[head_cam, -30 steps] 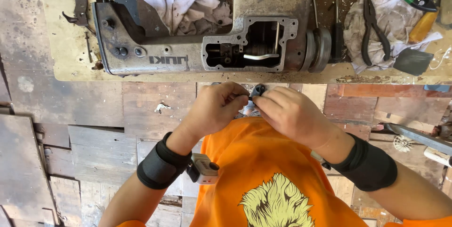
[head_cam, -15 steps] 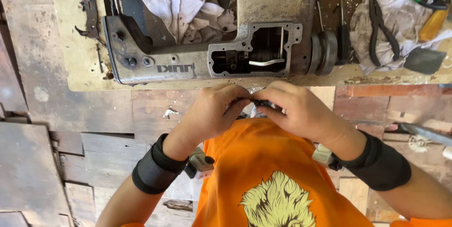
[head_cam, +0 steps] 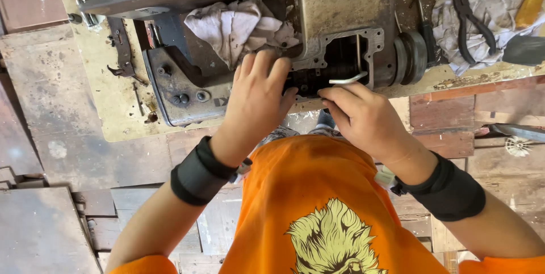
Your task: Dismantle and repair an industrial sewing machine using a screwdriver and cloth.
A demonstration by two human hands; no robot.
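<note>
Both hands have been moved up from chest height to the sewing machine [head_cam: 238, 41] lying on the workbench [head_cam: 113, 98]. The left hand [head_cam: 258, 101] is laid flat, fingers together, on the casting. The right hand [head_cam: 363, 118] is curled at the open cavity [head_cam: 340, 61]; any pinched part can't be made out. Looks like refitting is underway.

I see a grey, grimy machine housing [head_cam: 340, 1] on a cream, rust-stained desk [head_cam: 122, 109]; a dirty off-white rag [head_cam: 238, 24] lies in it; my shirt [head_cam: 306, 194] is bright orange with a yellow-and-black print; both wristbands [head_cam: 198, 172] are black; the pliers [head_cam: 465, 18] are black; the floorboards [head_cam: 45, 155] are brown-grey.
</note>
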